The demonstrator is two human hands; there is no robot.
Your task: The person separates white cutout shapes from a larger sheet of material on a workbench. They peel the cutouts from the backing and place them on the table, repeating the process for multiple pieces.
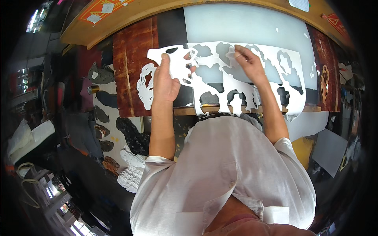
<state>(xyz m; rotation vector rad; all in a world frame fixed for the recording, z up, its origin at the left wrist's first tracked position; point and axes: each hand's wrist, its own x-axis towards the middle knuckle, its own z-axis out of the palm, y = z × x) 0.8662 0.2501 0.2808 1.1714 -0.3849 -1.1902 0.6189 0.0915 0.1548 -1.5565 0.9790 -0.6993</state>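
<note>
My left hand (167, 84) is closed on flat white cut pieces (177, 65) with oval holes and looped edges; the thumb lies on top and the fingertips show at the right edge. Beneath and to the right spreads a thin white sheet (236, 83) full of irregular cut-out openings, its near edge hanging over the table's front. My right hand (252, 69) is over the sheet's far middle, thumb and fingers pinched at a small white piece (231, 53). Whether that piece is joined to the sheet, I cannot tell.
A pale cutting board (252, 23) lies under the sheet. On the red-brown board (128, 70) at left rests another white cut piece (145, 92). A copper-coloured looped shape (324, 84) stands at right. A yellow beam (157, 10) crosses the far side. White pieces (136, 171) are stacked lower left.
</note>
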